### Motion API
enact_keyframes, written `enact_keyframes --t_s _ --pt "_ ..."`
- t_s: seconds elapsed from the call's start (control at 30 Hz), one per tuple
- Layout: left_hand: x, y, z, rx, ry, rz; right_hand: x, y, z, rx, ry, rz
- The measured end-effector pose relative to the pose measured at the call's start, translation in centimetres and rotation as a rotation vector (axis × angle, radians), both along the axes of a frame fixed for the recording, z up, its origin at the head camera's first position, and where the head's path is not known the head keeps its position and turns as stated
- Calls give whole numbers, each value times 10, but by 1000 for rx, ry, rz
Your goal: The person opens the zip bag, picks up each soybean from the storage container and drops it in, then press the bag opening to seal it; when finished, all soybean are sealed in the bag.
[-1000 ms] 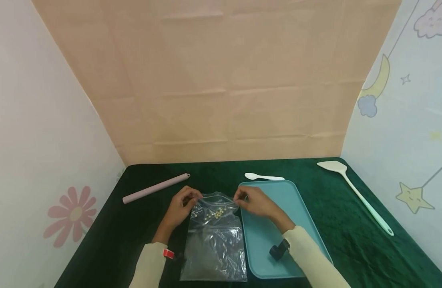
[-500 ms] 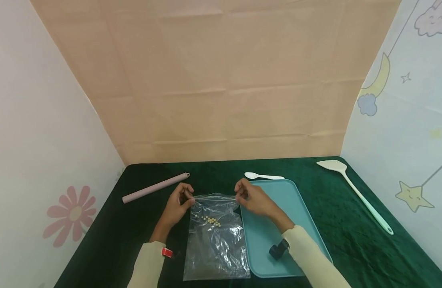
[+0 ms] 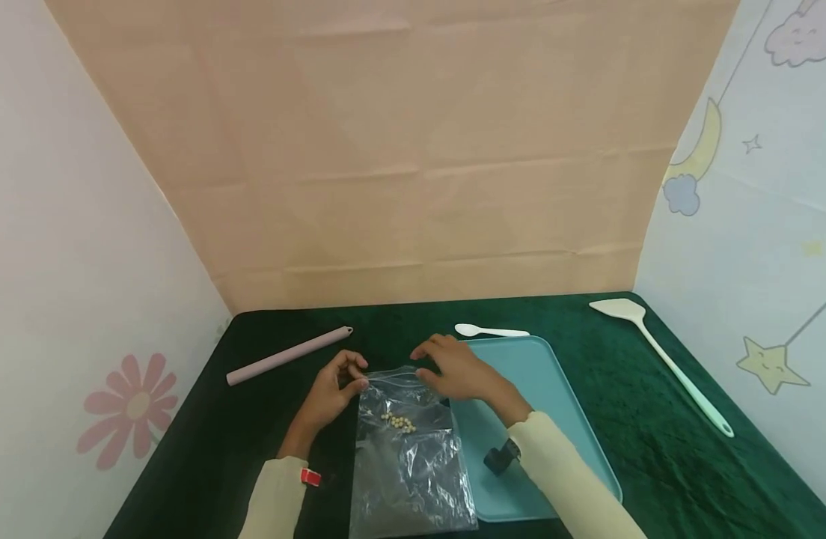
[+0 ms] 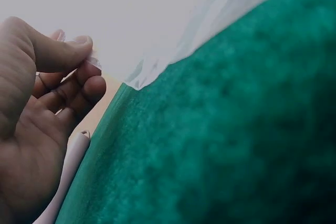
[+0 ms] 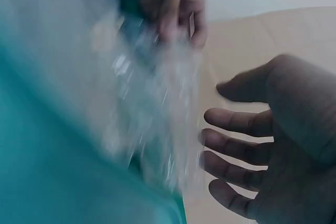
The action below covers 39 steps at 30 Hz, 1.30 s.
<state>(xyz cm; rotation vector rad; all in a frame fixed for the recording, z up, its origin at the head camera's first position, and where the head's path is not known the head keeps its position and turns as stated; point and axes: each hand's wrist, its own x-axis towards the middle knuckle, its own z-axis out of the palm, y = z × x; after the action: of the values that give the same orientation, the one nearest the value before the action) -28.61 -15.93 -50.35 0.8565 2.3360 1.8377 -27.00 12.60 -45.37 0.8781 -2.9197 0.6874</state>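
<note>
A clear zip bag (image 3: pixel 413 479) hangs by its top left corner from my left hand (image 3: pixel 327 397), whose thumb and forefinger pinch it. Small yellowish round pieces (image 3: pixel 398 423) lie together inside the upper part of the bag. In the left wrist view the pinched corner shows between thumb and fingertip of the left hand (image 4: pixel 52 87). My right hand (image 3: pixel 456 370) is at the bag's top right, above the tray's far left corner. The right wrist view shows that hand (image 5: pixel 273 135) with its fingers spread and apart from the bag (image 5: pixel 152 103).
A blue tray (image 3: pixel 548 419) lies right of the bag, partly under the right arm. Behind it is a white spoon (image 3: pixel 490 330). A pale spatula (image 3: pixel 662 352) lies far right, a pink rod with a hanging hole (image 3: pixel 288 355) at the left. Walls stand around the green-covered table (image 3: pixel 675 464).
My right hand has let go of the bag's top right corner and moved left over its opening, fingers spreading. The left hand keeps its pinch. The bag's bottom has shifted slightly right.
</note>
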Motion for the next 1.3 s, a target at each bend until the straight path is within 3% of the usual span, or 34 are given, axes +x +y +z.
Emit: enact_keyframes --t_s 0.27,0.5,0.7,0.87,1.13,1.3 --pt "0 1 0 -20 -80 -24 -15 -52 2 50 -58 57" --pt "-3 2 4 -25 -61 -18 -18 -70 -2 64 2 -2" --pt "2 1 6 -102 -44 5 -16 -75 -11 39 25 -21" --pt "6 0 5 -109 -5 2 -14 -78 -14 60 55 -29" --pt "4 4 2 -66 127 6 -14 -79 -13 76 52 -53" --pt "-7 3 -19 -51 194 22 -13 -78 -15 75 58 -57"
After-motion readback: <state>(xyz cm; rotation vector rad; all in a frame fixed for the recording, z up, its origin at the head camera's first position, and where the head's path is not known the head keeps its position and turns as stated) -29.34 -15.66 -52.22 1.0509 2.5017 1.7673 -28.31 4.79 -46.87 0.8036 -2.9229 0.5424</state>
